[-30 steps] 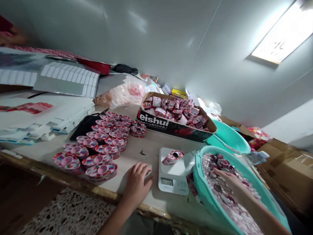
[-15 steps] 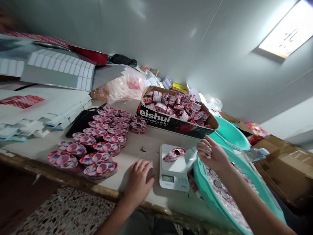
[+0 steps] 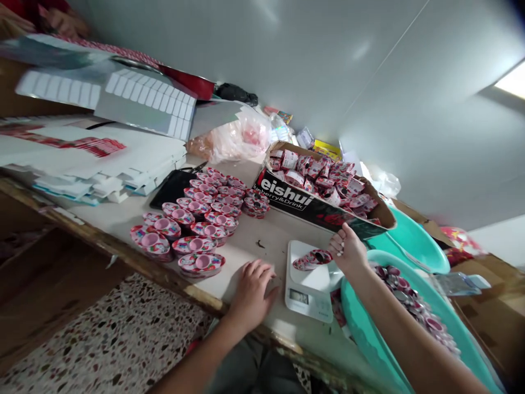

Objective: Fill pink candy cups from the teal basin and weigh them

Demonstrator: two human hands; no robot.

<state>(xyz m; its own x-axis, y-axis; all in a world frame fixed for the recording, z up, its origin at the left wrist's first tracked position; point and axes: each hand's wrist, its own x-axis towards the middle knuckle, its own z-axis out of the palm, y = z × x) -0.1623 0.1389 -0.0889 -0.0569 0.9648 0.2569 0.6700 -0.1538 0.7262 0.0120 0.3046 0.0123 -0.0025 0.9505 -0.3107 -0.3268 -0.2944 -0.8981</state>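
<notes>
Far left of the desk (image 3: pixel 123 216) has stacks of white flat-folded cartons (image 3: pixel 82 158) with sheets of white labels (image 3: pixel 147 101) propped behind them. Next over, rows of pink-and-red strawberry-print trays (image 3: pixel 192 219) sit in short stacks, running from near the front edge back toward the middle, with a black pouch (image 3: pixel 174 186) just beside the back rows.

The left hand (image 3: pixel 252 293) lies palm-down at the front edge, fingers spread and flat on the desk, holding nothing, just left of the white scale (image 3: pixel 309 284). The scale sits near the front edge too, and one strawberry-print tray (image 3: pixel 311 259) lies tilted on its platform.

The right hand (image 3: pixel 348 251) is up over the right side of the scale, right next to that tray. Its fingers are curled in together, but can't tell if anything is actually pinched in there.

Behind the scale is a cardboard box (image 3: pixel 303 202) full of small printed packs. Right of the scale is a teal basin (image 3: pixel 369 339) loaded with small round pink and silver pieces, hanging over the front edge, and a second teal basin (image 3: pixel 414 246) is behind it toward the back right.
</notes>
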